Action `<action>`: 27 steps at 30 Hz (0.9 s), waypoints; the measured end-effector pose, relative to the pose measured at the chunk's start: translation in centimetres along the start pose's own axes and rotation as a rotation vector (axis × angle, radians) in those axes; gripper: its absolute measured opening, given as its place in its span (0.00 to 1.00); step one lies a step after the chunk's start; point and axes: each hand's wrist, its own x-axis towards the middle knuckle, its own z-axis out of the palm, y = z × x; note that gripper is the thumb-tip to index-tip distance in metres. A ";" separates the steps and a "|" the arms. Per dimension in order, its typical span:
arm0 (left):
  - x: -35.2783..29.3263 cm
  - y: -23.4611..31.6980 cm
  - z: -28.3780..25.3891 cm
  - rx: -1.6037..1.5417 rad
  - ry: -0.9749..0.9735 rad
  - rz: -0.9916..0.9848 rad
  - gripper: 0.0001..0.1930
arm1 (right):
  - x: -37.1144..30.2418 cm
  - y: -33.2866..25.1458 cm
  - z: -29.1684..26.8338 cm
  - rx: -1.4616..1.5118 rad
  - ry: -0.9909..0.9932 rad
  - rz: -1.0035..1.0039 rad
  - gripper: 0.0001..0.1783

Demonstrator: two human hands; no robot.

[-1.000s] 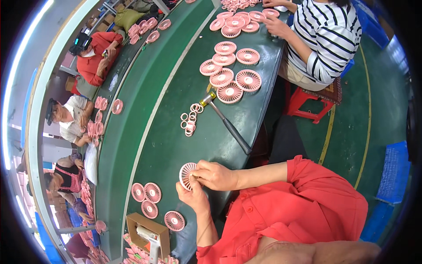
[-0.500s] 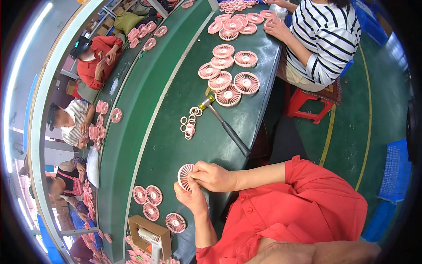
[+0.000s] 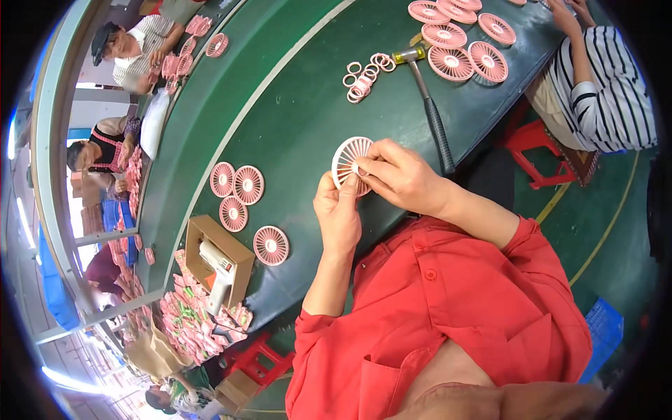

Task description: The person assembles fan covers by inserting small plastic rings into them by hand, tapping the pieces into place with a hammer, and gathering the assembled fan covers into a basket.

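Observation:
A pink round spoked grille, like a fan cover, is held up over the table by both my hands. My left hand pinches its lower edge between thumb and fingers. The fingers of my right hand close near its centre and hide that part; whether they also hold a small piece, I cannot make out. Beyond my right hand lies a hammer with a dark handle and yellow striking face. Several small pink rings sit in a cluster beside its head.
Left of my hands, several pink grilles lie near an open cardboard box holding a white handled tool. Pink pieces are heaped by the box. More grilles lie far right, near a person in stripes. Others sit across the green belt.
My view has swung left, so the hammer, rings and table sit higher and further right in the picture. Both hands still hold the grille, my right fingers now at its centre.

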 end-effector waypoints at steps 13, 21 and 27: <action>-1.7 -1.1 0.1 0.403 0.107 0.443 0.07 | 0.6 -2.2 2.2 0.244 0.159 0.186 0.18; -1.3 -0.1 -0.4 0.237 0.142 0.205 0.07 | -0.5 -1.3 2.8 0.135 0.116 0.065 0.19; -0.6 -0.2 -1.2 0.162 0.177 0.191 0.08 | -0.7 -1.9 3.5 0.022 0.116 -0.010 0.19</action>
